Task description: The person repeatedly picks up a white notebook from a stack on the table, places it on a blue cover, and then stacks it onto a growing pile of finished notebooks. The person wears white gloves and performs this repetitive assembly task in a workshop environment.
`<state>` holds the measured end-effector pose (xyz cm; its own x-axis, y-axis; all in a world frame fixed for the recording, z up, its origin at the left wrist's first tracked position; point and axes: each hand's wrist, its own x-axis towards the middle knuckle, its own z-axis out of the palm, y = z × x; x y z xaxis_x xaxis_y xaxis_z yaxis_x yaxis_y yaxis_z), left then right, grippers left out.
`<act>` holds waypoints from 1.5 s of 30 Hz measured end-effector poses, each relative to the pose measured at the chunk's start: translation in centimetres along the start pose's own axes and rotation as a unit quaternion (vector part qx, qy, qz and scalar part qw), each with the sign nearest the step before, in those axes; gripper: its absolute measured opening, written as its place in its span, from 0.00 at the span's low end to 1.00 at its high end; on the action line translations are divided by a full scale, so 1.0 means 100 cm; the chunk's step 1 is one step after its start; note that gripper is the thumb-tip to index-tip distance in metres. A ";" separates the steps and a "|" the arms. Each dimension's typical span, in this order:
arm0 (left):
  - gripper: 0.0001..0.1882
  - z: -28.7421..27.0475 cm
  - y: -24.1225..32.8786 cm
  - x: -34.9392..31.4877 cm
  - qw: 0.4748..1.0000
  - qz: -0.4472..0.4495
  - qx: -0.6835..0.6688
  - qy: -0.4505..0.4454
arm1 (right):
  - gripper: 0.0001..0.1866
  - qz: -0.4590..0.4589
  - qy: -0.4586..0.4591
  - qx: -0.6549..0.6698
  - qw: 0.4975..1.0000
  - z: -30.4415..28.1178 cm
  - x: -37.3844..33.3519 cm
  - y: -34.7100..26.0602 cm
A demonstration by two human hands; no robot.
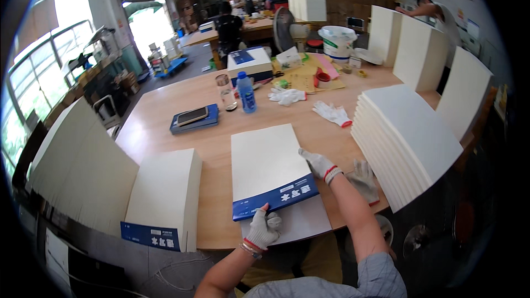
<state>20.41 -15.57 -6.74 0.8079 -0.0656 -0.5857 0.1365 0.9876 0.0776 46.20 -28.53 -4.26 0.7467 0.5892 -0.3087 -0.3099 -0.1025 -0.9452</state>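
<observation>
In front of me a white sketch pad point(265, 160) with a blue printed band along its near edge lies over another pale sheet or pad point(303, 222), which shows at the table's front edge. My left hand point(263, 227), in a white knit glove with the thumb tip bare, grips the near edge, thumb on the blue band and fingers curled below. My gloved right hand point(316, 164) holds the right edge, its thumb on top; its other fingers are partly hidden. Whether the pad is raised off the lower one I cannot tell.
Left stands a stack of pads point(163, 187) beside a taller pile point(83, 171). A fanned stack point(403, 132) sits right, near a loose grey glove point(361, 179). Farther back are a phone point(192, 115), a blue bottle point(246, 94), a glass point(226, 94) and white gloves point(332, 113). Other people work beyond.
</observation>
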 end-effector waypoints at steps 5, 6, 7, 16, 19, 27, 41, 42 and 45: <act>0.17 0.017 0.009 -0.024 0.978 0.162 0.120 0.046 | 0.21 -0.119 -0.077 -0.022 0.990 0.001 0.041 0.004; 0.15 0.020 0.017 -0.040 0.967 0.196 0.141 0.083 | 0.20 -0.134 -0.090 0.025 0.987 0.026 0.017 -0.012; 0.11 0.013 0.023 -0.049 0.948 0.235 0.205 0.067 | 0.19 -0.150 -0.086 0.071 0.982 0.021 0.025 0.000; 0.34 -0.024 0.086 -0.216 0.664 0.689 0.255 0.138 | 0.20 -0.271 -0.152 0.019 0.950 0.223 -0.027 -0.012; 0.41 -0.072 0.141 -0.221 0.509 0.775 0.271 0.259 | 0.22 -0.264 -0.129 -0.028 0.955 0.302 -0.018 0.002; 0.37 -0.140 0.188 -0.216 0.489 0.705 0.237 0.456 | 0.29 -0.192 -0.134 -0.450 0.862 0.359 -0.045 -0.013; 0.31 -0.124 0.165 -0.197 0.290 0.756 0.317 0.493 | 0.31 -0.103 -0.187 -0.047 0.976 0.128 -0.117 0.006; 0.31 -0.089 0.137 -0.190 0.235 0.776 0.371 0.453 | 0.30 -0.117 -0.161 -0.048 0.979 0.095 -0.134 0.010; 0.29 0.000 0.061 -0.161 0.173 0.792 0.544 0.217 | 0.24 -0.328 0.103 -0.293 0.892 0.002 -0.193 0.017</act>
<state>8.29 -8.50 3.17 0.2387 0.4148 0.8780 0.1578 -0.9087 0.3864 31.14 -39.88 0.14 0.7654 0.5228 0.3754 0.5492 -0.2265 -0.8044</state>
